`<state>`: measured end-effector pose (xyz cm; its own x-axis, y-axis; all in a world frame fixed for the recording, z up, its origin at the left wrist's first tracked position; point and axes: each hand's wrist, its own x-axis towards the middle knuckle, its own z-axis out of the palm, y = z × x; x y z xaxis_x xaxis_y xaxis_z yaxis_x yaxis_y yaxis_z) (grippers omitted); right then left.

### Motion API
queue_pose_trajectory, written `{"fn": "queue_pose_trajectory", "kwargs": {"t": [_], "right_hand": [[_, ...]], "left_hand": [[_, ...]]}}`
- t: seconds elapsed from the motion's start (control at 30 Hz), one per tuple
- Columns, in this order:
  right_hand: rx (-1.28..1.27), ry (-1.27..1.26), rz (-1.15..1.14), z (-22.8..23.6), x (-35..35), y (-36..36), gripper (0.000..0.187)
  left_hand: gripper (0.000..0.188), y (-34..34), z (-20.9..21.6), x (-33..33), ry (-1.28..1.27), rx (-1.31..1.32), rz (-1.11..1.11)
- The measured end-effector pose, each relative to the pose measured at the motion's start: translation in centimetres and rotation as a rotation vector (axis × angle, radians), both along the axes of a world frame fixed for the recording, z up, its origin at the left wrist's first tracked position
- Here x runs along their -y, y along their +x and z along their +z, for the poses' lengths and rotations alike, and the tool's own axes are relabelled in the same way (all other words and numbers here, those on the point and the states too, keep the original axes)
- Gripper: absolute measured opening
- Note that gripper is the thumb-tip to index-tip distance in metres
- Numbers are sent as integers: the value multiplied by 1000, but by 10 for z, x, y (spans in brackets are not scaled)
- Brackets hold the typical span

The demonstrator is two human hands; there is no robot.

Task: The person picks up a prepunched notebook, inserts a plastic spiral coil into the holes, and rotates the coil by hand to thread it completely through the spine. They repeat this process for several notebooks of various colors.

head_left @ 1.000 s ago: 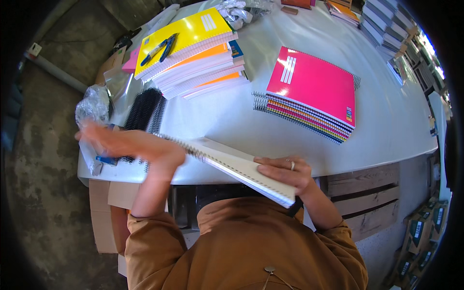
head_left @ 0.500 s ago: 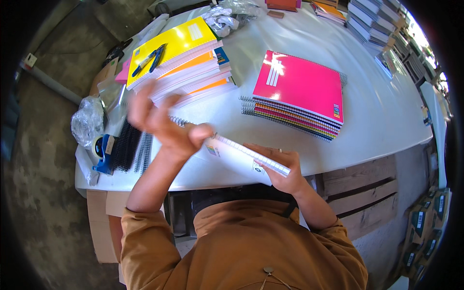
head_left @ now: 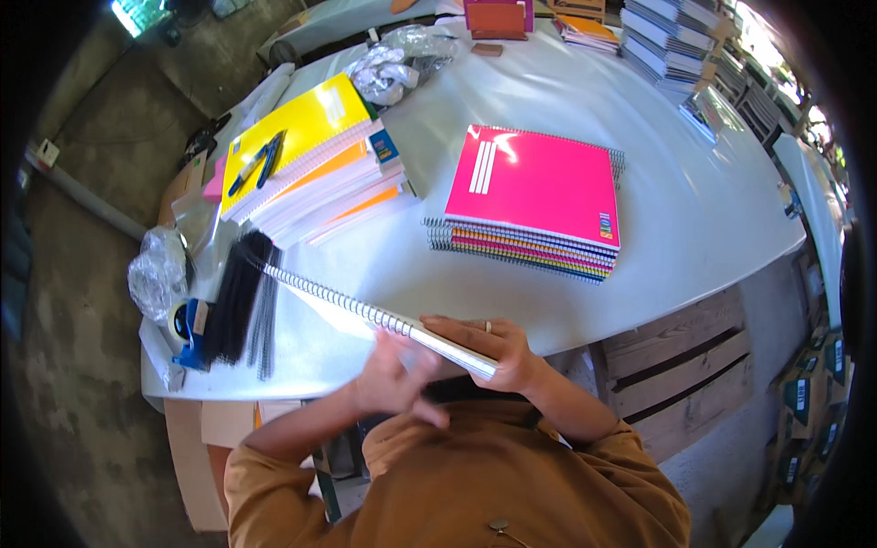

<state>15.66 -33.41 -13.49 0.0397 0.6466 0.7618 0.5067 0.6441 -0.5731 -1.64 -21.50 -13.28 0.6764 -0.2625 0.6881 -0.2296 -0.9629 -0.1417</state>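
Observation:
My right hand is closed on the near right end of a spiral notebook, which is tilted on edge, its wire coil running up along the top edge. Blurred by motion, my left hand is just below the coil at the notebook's near side, fingers apart and nothing visible in them. Whether it touches the notebook I cannot tell. Beyond the notebook lies a stack of spiral notebooks with a pink cover on top. Black binding coils are bundled by the notebook's far left end.
At the back left, pens lie on a yellow-topped stack of unbound books. A blue tape dispenser and crumpled clear plastic are at the left edge. Crumpled plastic and tall paper stacks stand farther back.
My left hand has swept down and right, from above the notebook's coil to below it. The notebook's right end, in my right hand, has come lower and nearer to me. The view has shifted slightly.

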Motion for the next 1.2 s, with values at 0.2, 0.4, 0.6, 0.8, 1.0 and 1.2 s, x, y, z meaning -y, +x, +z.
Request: {"fn": "queue_pose_trajectory", "kwargs": {"t": [0.2, 0.4, 0.6, 0.8, 1.0, 1.2], "right_hand": [[100, 97, -1, 11, -5, -17, 48], [97, 44, -44, 9, -7, -10, 47], [-4, 32, -34, 17, -18, -11, 43], [138, -26, -69, 19, -16, -21, 45], [-81, -14, -60, 8, -21, -10, 45], [-327, -98, -22, 8, -25, -7, 36]], "left_hand": [[89, 12, 4, 20, -35, 268, 100], [80, -44, 23, -11, -325, -222, 40], [109, 7, -23, 31, -110, -23, 35], [92, 27, 20, 31, -50, 225, 117], [86, 28, 33, 19, -33, 208, 329], [60, 48, 85, 18, -26, -165, 305]]}}
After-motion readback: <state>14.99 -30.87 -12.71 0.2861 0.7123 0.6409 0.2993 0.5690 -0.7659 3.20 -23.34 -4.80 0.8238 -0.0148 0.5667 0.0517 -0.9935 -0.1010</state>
